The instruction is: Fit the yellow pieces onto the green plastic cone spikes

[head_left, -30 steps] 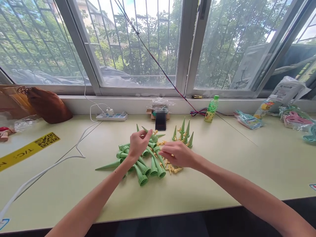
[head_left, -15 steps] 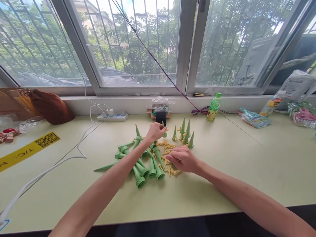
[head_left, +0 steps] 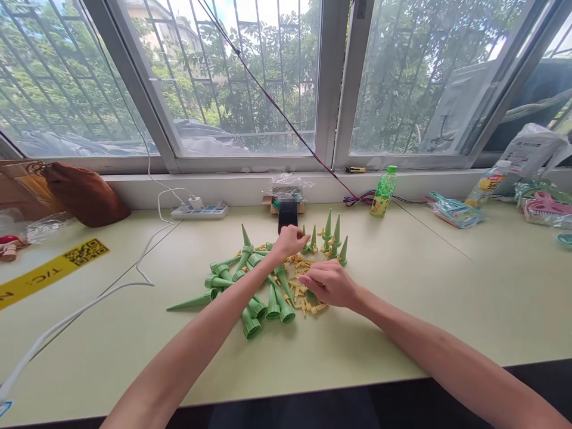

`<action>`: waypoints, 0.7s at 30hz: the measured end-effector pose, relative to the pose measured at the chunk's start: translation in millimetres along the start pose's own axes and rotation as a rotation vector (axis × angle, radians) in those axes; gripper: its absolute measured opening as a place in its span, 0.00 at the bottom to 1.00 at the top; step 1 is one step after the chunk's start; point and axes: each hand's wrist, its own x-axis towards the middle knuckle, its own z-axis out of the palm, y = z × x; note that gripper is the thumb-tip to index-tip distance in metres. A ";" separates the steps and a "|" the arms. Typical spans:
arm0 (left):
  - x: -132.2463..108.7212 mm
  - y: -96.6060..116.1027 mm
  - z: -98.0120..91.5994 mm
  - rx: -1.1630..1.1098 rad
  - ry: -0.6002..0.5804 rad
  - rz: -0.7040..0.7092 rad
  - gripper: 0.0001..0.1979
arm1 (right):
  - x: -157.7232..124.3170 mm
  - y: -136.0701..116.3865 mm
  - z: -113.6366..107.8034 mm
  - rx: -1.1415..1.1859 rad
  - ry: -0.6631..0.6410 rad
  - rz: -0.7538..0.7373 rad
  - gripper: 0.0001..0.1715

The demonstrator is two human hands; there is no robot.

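Observation:
A heap of green plastic cone spikes (head_left: 250, 292) lies in the middle of the pale green table (head_left: 402, 310), mixed with small yellow plastic pieces (head_left: 308, 307). Behind it several green spikes stand upright in a group (head_left: 333, 238). My left hand (head_left: 288, 241) reaches over the heap, its fingers closed round a green spike (head_left: 304, 243) held upright at the left edge of that group. My right hand (head_left: 328, 283) rests on the yellow pieces with curled fingers; what it pinches is hidden.
A black phone (head_left: 288, 215) leans behind the heap. A power strip (head_left: 200, 211) and white cable (head_left: 89, 304) lie to the left, with a brown bag (head_left: 84, 193) and yellow label (head_left: 49, 271). A green bottle (head_left: 383, 192) and packaged goods (head_left: 453, 211) stand right.
My left hand carried a green spike from over the heap to the standing group at the back. My right hand stayed on the yellow pieces and shifted only slightly.

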 end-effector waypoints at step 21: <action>-40.6 -26.6 -71.1 0.477 -0.163 0.052 0.11 | -2.6 1.1 3.6 0.048 -0.041 0.043 0.27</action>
